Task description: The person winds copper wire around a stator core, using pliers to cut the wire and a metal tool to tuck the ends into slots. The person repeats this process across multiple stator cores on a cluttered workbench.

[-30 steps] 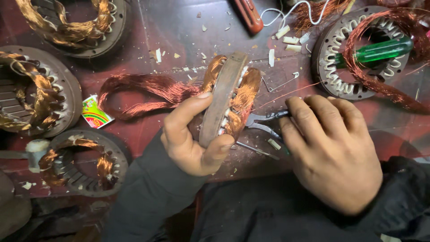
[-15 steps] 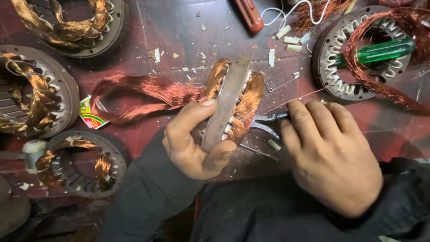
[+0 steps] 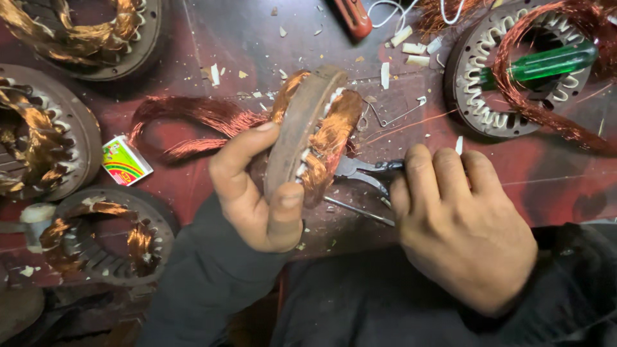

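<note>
Held on edge over the middle of the dark red worktable (image 3: pixel 553 180): a motor stator (image 3: pixel 302 132), a rusty steel ring packed with copper winding (image 3: pixel 331 138). Clamped by the left hand (image 3: pixel 257 193), thumb along one face, fingers curled round the rim from below. Closed round the handles of a pair of pliers (image 3: pixel 366 170) in the right hand (image 3: pixel 459 231), steel nose pushed against the coil. Probably heavy and rigid in the core, so best gripped across the bare outer rim, as here; copper strands soft, springy, likely sharp at cut ends, poor for lifting. A loose hank of pulled copper wire (image 3: pixel 186 115) trailing left from the ring onto the table. Lying flat left of that hank: a small rectangular packet (image 3: pixel 125 160), white-edged, with green, red and yellow bands, tilted. No other label or sign legible. More stators around: top left (image 3: pixel 83 32), left edge (image 3: pixel 38 135), lower left (image 3: pixel 103 234), and top right (image 3: pixel 508 71) with a green-handled screwdriver (image 3: pixel 546 61) resting across it. White insulation scraps (image 3: pixel 411 48) scattered about.
</note>
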